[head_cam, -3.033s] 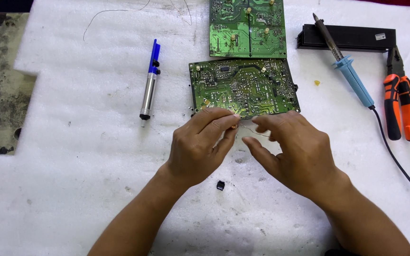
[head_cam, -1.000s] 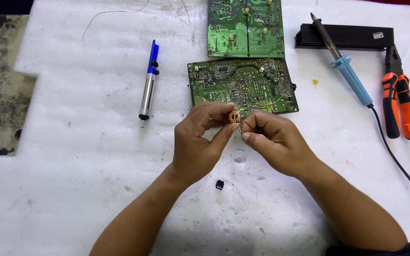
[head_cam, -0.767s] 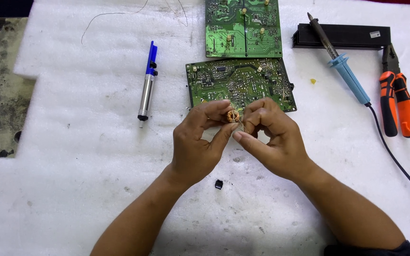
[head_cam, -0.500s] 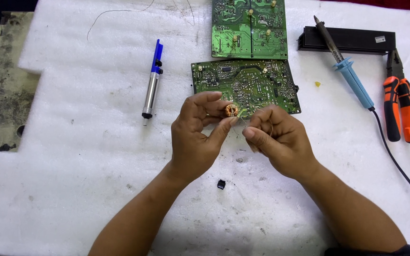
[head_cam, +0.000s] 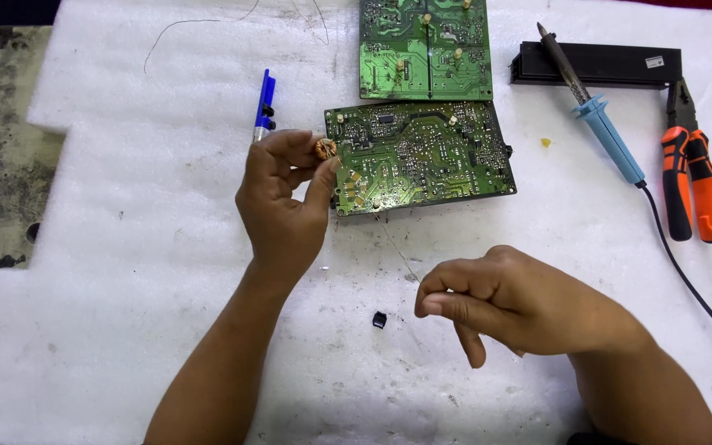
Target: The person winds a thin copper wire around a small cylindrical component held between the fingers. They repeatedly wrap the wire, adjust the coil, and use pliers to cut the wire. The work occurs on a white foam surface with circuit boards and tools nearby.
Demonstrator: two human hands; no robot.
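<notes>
Copper-wound toroidal coil (head_cam: 325,148) sits pinched between the thumb and fingertips of the left hand (head_cam: 284,206), held up just off the left edge of the dark green circuit board (head_cam: 419,155), which serves as the landmark. The coil is a small ring with no real long axis, and its open face is turned roughly toward the camera. The left hand is closed on it; it lies at the top of that hand, on the side toward the board.

The right hand (head_cam: 521,301) hovers well below the board and toward its right, fingers loosely curled with the index finger and thumb drawn together; nothing can be seen in it. The left hand is therefore by far the nearer to the coil, and the coil lies up and to the left of the right hand.

Below the board a small black part (head_cam: 379,320) lies on the white foam sheet (head_cam: 125,247). A blue desoldering pump (head_cam: 264,107) lies left of the board, partly behind the left hand, and a blue-handled soldering iron (head_cam: 595,107) lies to its right.

Half a second ago both hands met at the coil in front of the board's lower edge; now only the left has it, and the right has drawn back and down.
</notes>
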